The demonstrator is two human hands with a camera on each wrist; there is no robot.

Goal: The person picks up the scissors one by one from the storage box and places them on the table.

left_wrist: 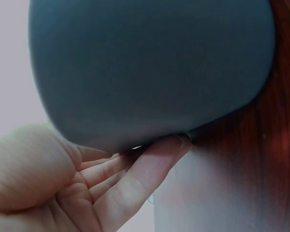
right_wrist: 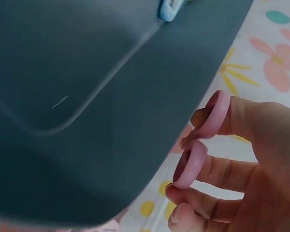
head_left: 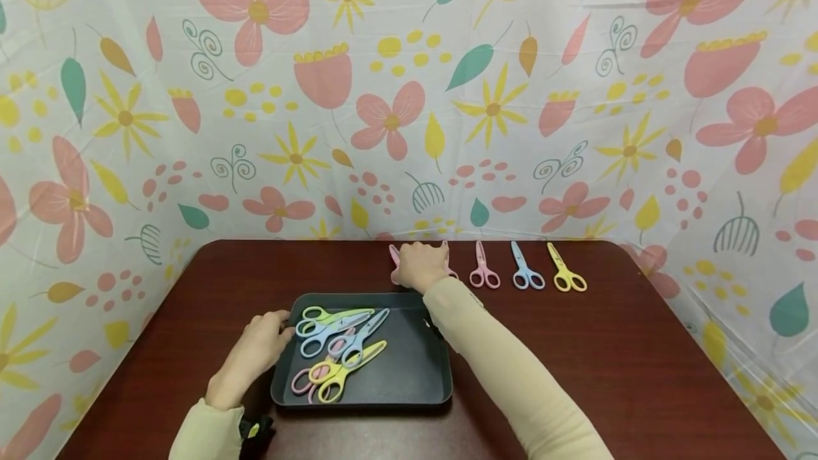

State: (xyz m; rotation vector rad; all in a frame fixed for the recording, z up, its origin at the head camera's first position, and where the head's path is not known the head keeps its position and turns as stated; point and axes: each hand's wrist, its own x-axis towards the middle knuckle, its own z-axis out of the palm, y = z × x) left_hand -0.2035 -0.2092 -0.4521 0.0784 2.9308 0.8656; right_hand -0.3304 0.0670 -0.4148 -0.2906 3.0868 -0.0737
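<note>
At the tabletop's far edge, my right hand (head_left: 418, 266) holds pink scissors (right_wrist: 216, 116). Their two finger loops lie against the thumb and fingers in the right wrist view; in the head view the hand covers most of them. A second pink pair (head_left: 452, 272) lies just right of that hand, partly hidden. My left hand (head_left: 251, 348) grips the left rim of a dark grey tray (head_left: 412, 368), fingers against its outer wall in the left wrist view. Piled in the tray's left half are green scissors (head_left: 348, 314), blue scissors (head_left: 377, 319), yellow scissors (head_left: 367, 356) and pink scissors (head_left: 300, 378).
Along the back edge, right of my right hand, stands a row with pink scissors (head_left: 483, 268), blue scissors (head_left: 524, 268) and yellow scissors (head_left: 564, 272), blades pointing away. A flower-patterned cloth (head_left: 390, 183) hangs behind the dark wooden table (head_left: 607, 375).
</note>
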